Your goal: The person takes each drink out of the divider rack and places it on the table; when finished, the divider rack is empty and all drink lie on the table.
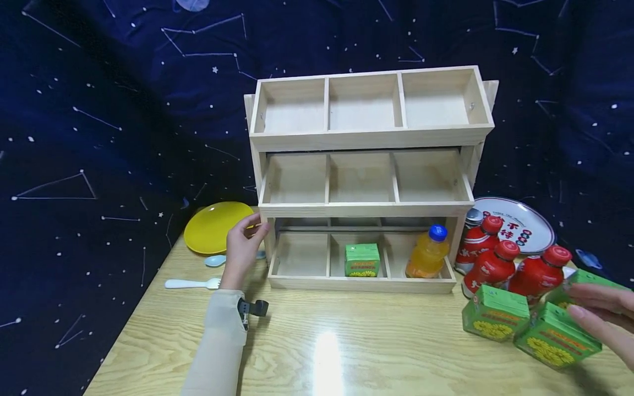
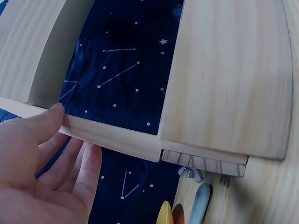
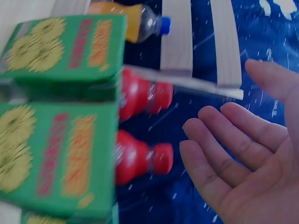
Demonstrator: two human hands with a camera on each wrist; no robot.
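My left hand holds the left upright of a three-tier wooden shelf. In the left wrist view, its thumb lies on the edge of a wooden strip and the fingers sit behind it. At the right, my right hand hovers with extended fingers by a cluster of green drink cartons bearing yellow flowers. The right wrist view shows that hand with nothing in its palm, apart from the cartons. One green carton stands in the bottom tier's middle compartment; an orange juice bottle stands in the right one.
Several red bottles stand behind the cartons, near a silver-capped shaker and a white plate with red lettering. To the left are a yellow plate, a light-blue spoon and a white fork. Dark star-patterned cloth hangs behind.
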